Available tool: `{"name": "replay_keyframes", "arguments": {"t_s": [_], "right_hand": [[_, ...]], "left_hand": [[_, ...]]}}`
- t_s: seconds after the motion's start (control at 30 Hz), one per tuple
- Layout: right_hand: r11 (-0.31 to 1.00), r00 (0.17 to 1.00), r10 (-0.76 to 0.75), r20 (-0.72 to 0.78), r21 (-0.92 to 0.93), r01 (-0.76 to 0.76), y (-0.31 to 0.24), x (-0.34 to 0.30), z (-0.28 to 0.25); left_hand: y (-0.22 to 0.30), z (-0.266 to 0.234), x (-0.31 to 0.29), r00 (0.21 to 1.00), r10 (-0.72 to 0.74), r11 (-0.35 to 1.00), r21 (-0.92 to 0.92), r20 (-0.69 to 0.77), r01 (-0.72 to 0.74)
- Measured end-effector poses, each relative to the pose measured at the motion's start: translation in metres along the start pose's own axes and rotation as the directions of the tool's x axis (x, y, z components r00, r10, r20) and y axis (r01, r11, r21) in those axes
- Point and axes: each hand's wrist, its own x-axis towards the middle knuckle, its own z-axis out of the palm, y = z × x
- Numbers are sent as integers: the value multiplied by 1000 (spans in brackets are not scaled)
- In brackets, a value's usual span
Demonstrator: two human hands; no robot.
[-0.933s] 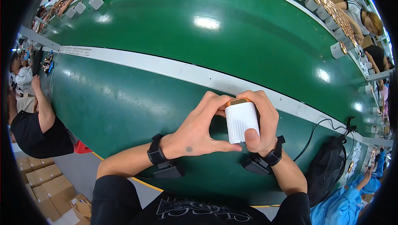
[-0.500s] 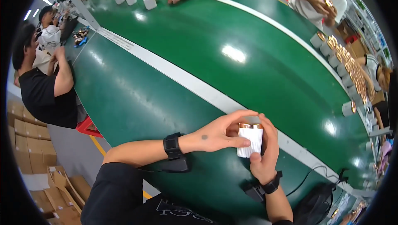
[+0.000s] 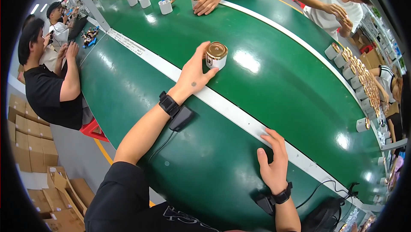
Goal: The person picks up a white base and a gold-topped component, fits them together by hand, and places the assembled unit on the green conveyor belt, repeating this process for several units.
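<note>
A white cylindrical canister point(image 3: 216, 62) with a shiny copper-coloured top stands upright on the green belt, just past the white divider strip. My left hand point(image 3: 191, 77) reaches over that strip with thumb and fingers curled around the canister's side nearest it. A dark printed mark shows on the canister's wall by my fingers. Lower right, my right hand point(image 3: 274, 163) holds nothing; its fingers are stretched and apart, above the near green worktop beside the strip. Both wrists wear black straps with small black boxes.
The white strip point(image 3: 231, 111) separates the belt from my worktop. Across the belt, a person's hand point(image 3: 208, 2) rests on a similar canister. Several canisters point(image 3: 363, 87) line the right edge. A black bag point(image 3: 323, 212) and cable lie lower right; cardboard boxes point(image 3: 38, 146) stand at left.
My left hand has carried the canister from between both hands away and leftward over the strip onto the belt. My right hand has let go of it and opened.
</note>
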Motion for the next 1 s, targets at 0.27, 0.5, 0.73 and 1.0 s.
{"name": "replay_keyframes", "arguments": {"t_s": [0.27,0.5,0.73,1.0], "right_hand": [[993,996,-89,32,-77,91,0,0,2],[990,993,-114,25,-84,116,1,-3,2],[986,992,-122,36,-106,125,4,-4,2],[976,991,-126,51,-174,133,-2,0,5]], "left_hand": [[-5,-3,-1,993,42,993,108,109,-54],[6,-7,-7,984,88,995,20,155,-93],[3,-7,-2,993,65,997,-48,94,-61],[-108,-63,84,927,25,970,233,-373,68]]}}
